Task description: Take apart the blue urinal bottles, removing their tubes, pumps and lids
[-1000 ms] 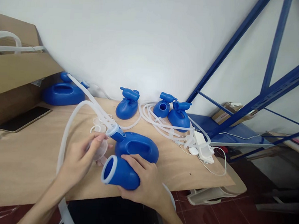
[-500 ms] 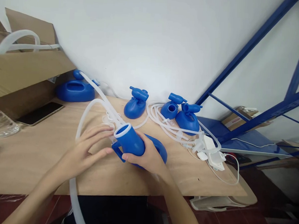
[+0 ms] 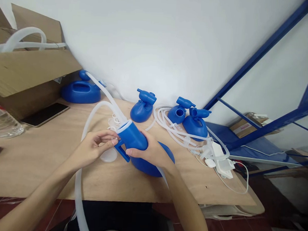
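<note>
My right hand (image 3: 153, 152) grips a blue plastic funnel piece (image 3: 131, 136) with a white rim, tilted up to the left above the table. My left hand (image 3: 94, 147) pinches at the white rim and the small blue spout of that piece. Under my right hand lies a larger blue plastic container (image 3: 154, 163) on the wooden table (image 3: 38, 157). A thick translucent hose (image 3: 88, 119) loops from the container's far side round to the table's front edge. A clear round cap (image 3: 108, 155) lies on the table below my left fingers.
Three small blue funnel pieces (image 3: 142, 109) stand at the back with coiled thin tubing (image 3: 174, 128). Another blue container (image 3: 80, 91) sits back left by a cardboard box (image 3: 24, 77). A phone (image 3: 44, 114), a water bottle (image 3: 1, 123), white chargers (image 3: 222, 162) and blue shelving (image 3: 259, 124) are around.
My right hand lifted the blue funnel piece off the table's front and turned its white rim upward; my left hand let go of the clear cap and went to the rim.
</note>
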Demonstrator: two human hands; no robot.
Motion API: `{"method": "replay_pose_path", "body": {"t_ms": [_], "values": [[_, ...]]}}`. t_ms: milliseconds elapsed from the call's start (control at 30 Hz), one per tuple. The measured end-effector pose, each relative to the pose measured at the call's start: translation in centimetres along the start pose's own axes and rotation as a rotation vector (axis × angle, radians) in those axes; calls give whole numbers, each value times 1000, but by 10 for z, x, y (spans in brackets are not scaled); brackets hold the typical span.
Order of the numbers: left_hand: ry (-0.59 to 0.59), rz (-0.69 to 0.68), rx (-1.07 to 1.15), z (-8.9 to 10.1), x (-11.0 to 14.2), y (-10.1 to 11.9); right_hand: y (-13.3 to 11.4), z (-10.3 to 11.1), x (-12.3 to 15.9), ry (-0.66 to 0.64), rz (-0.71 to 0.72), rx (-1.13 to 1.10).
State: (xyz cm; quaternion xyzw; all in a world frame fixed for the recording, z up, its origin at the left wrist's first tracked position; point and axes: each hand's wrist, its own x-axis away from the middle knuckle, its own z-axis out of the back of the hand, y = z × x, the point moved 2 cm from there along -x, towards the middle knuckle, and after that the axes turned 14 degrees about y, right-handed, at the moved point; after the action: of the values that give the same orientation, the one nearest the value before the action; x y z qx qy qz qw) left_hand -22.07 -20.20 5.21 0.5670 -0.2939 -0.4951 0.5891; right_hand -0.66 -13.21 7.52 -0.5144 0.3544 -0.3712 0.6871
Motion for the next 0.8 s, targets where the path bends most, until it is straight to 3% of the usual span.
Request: {"method": "replay_pose_path", "body": {"t_ms": [267, 400, 533, 667, 733, 800], "values": [[153, 215, 201, -7, -9, -22, -3, 1, -5, -60, 8, -22], [189, 238, 38, 1, -36, -49, -7, 13, 1, -27, -30, 105], [203, 148, -84, 1, -57, -62, -10, 23, 12, -10, 41, 274], [236, -85, -172, -4, -37, -42, -11, 26, 28, 71, 83, 447], [111, -243, -183, -8, -18, -25, -11, 25, 35, 83, 91, 512], [-116, -377, -173, -11, -1, -9, -10, 24, 37, 64, 104, 567]]}}
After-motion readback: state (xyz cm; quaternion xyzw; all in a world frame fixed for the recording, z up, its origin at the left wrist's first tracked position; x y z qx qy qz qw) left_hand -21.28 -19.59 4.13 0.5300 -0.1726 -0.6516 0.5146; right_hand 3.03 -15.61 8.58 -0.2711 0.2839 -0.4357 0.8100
